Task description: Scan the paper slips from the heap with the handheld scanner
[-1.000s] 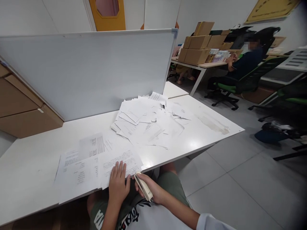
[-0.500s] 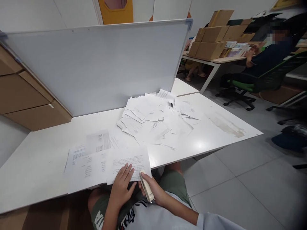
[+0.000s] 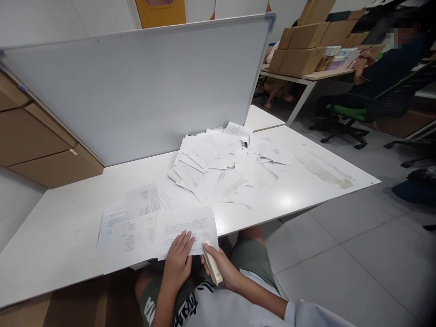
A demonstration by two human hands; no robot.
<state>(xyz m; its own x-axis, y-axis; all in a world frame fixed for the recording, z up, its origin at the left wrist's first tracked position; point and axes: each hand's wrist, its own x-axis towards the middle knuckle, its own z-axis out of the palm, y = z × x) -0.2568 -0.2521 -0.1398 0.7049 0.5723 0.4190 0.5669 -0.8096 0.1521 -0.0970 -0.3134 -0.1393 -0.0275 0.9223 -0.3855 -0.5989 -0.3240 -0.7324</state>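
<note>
Sheet (image 3: pixel 185 231) shifted right; right hand (image 3: pixel 218 268) grips stapler (image 3: pixel 213 263), long axis toward sheet; left hand (image 3: pixel 177 261) open on sheet.

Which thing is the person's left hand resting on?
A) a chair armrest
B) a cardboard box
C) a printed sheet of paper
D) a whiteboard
C: the left hand lies on a printed sheet at the near edge of the white desk, while the right hand grips a cream stapler.

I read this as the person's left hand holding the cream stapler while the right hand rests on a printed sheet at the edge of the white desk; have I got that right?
Not quite: the hands are the other way round. The head view shows the right hand holding the cream stapler, while the left hand rests on the printed sheet at the edge of the white desk.
</note>
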